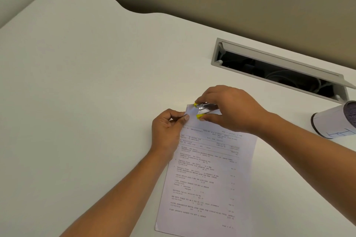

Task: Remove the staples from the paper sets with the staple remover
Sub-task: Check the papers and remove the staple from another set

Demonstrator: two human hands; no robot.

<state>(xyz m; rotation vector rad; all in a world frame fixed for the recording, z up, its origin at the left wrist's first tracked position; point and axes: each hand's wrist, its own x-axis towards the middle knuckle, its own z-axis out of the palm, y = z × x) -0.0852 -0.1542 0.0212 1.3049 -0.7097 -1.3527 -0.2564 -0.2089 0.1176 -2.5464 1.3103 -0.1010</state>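
Staple remover (207, 107), yellow-gripped with metal blades, sits at the far left corner of the paper set (208, 179), touching the top sheet. Its long axis runs roughly along the sheet's far edge, and its yellow ends face left toward the corner. The right hand (231, 109) pinches it from both sides, thumb on the near grip and fingers curled over the far one, so much of the tool is hidden; the staple itself cannot be made out.

The paper set lies flat on the white desk (86, 102), its long axis running away from the person and leaning slightly right, printed side up. The left hand (167, 131) pinches the sheet's left edge just beside the corner, thumb on top and the other fingers curled together.

Beyond the hands, well apart, a grey cable slot (279, 71) is set into the desk with its lid raised and dark cables inside. At the right edge lies a tilted white cylinder (335, 123) with a dark mesh end.
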